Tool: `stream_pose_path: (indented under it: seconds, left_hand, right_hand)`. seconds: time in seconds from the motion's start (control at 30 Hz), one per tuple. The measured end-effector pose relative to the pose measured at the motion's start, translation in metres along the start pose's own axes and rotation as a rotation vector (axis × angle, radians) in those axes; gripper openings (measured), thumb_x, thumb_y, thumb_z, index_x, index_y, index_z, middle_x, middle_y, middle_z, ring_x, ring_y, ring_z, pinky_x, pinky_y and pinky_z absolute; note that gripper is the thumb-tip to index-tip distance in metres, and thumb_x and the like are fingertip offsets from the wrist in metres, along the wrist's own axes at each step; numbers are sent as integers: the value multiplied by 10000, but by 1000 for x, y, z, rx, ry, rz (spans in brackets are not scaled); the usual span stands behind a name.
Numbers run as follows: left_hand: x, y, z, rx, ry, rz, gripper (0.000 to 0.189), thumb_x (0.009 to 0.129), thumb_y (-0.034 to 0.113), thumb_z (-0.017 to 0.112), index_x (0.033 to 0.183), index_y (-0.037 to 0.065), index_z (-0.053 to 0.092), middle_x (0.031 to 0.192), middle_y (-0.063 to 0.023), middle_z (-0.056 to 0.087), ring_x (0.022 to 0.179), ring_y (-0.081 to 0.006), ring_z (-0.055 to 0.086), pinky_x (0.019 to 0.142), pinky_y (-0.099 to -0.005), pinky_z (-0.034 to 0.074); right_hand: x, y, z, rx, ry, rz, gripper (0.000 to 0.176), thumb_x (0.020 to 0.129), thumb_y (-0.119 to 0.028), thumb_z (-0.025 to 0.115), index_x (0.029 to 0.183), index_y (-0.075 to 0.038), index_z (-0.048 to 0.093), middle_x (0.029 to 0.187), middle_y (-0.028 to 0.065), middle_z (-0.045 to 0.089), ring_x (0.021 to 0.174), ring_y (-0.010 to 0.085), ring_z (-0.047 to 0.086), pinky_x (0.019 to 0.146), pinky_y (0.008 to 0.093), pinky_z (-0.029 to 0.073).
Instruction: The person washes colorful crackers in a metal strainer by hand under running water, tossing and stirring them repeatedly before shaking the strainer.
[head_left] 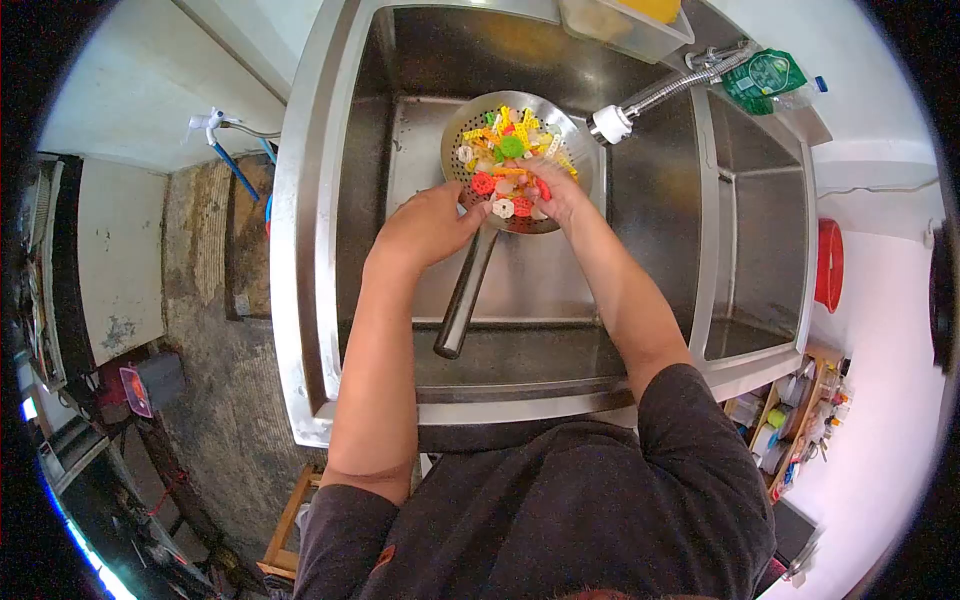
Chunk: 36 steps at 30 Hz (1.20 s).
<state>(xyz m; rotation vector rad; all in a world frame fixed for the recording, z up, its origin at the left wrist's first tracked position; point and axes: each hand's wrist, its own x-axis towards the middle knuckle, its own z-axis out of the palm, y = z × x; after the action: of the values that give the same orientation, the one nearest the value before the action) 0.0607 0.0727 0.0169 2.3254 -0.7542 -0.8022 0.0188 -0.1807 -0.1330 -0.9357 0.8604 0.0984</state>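
Observation:
A round metal strainer (pixel 470 125) with a perforated bowl and a long handle (pixel 462 300) sits in the sink basin, its handle pointing toward me. In its bowl lie many small coloured pieces (pixel 512 147), yellow, green, red, orange and white, some shaped like wheels. At the near left rim my left hand (pixel 425 228) is closed, thumb inside the bowl beside a white wheel piece (pixel 502 208); its other fingertips are partly hidden. My right hand (pixel 560 192) reaches in from the right, fingers curled round several pieces, with a red one (pixel 543 188) showing between thumb and fingers.
The steel sink (pixel 650 270) surrounds the strainer. A flexible tap with a white head (pixel 611 124) hangs over its right side. A clear plastic tub (pixel 640 35) and a green pouch (pixel 765 80) stand behind. A second basin (pixel 765 240) lies to the right.

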Motion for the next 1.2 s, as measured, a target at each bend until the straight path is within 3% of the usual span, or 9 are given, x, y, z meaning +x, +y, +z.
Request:
stream_pose_path:
  seconds: [0.13, 0.23, 0.3, 0.47, 0.57, 0.7, 0.87, 1.07, 1.2]
  left_hand:
    - [0, 3, -2, 10, 8, 4, 592, 941, 536, 548, 1135, -18, 619, 984, -259, 679, 944, -392, 666, 829, -459, 514]
    - [-1, 6, -5, -11, -59, -41, 579, 937, 485, 536, 1154, -48, 606, 1087, -293, 654, 1062, -419, 628, 934, -483, 486]
    - [1, 2, 0, 24, -3, -16, 585, 941, 537, 547, 1129, -12, 622, 978, -248, 684, 942, -391, 667, 830, -453, 518]
    - [1, -1, 2, 16, 1, -10, 574, 945, 532, 540, 1151, 3, 623, 1001, -258, 680, 961, -393, 665, 846, -453, 517]
    - [0, 0, 0, -1, -10, -11, 572, 947, 530, 537, 1164, 7, 623, 1029, -265, 676, 987, -398, 659, 865, -456, 513]
    - [1, -1, 1, 13, 0, -2, 566, 949, 522, 537, 1164, 6, 624, 1057, -267, 671, 1014, -402, 650, 886, -460, 506]
    - [2, -2, 2, 24, 6, 0, 567, 949, 519, 539, 1158, -1, 623, 1058, -269, 669, 1011, -402, 651, 885, -460, 507]
    - [1, -3, 2, 17, 11, 7, 563, 948, 520, 544, 1145, -1, 623, 1011, -264, 674, 969, -398, 659, 857, -461, 514]
    - [1, 0, 1, 24, -10, -17, 557, 946, 522, 548, 1129, 1, 624, 966, -253, 677, 917, -394, 663, 822, -468, 514]
  right_hand:
    - [-3, -3, -12, 51, -148, 7, 180, 947, -243, 639, 1023, -98, 563, 801, 36, 601, 541, 84, 512, 374, 169, 373]
    - [5, -9, -13, 162, -124, 110, 152, 951, -191, 621, 1022, -76, 553, 780, 30, 560, 565, 83, 525, 385, 166, 403]
    - [8, -11, -13, 233, -79, 151, 147, 956, -179, 607, 1024, -59, 558, 776, 28, 542, 576, 95, 536, 407, 169, 433]
    - [-3, -20, -5, 275, -175, 68, 253, 946, -178, 634, 1105, 9, 572, 1042, 161, 606, 933, 281, 649, 677, 278, 601]
    - [-11, -18, 1, 300, -194, 9, 223, 953, -80, 591, 1129, 47, 542, 1053, 166, 632, 928, 282, 685, 811, 287, 606]
    - [-18, -19, 5, 153, -143, -7, 252, 992, -171, 564, 1146, 27, 550, 1050, 155, 646, 862, 233, 689, 740, 258, 586]
    - [-30, -24, 12, -210, 36, -1, 334, 1027, -371, 496, 1068, -45, 561, 970, 97, 659, 611, 93, 535, 476, 160, 374]
    - [4, -14, -13, -88, -143, -51, 295, 1026, -334, 499, 1016, -45, 555, 754, 36, 560, 545, 83, 455, 422, 182, 335]
    - [0, -15, -3, -205, -50, -87, 256, 1019, -296, 505, 1011, -52, 579, 756, 47, 567, 581, 69, 471, 419, 186, 337]
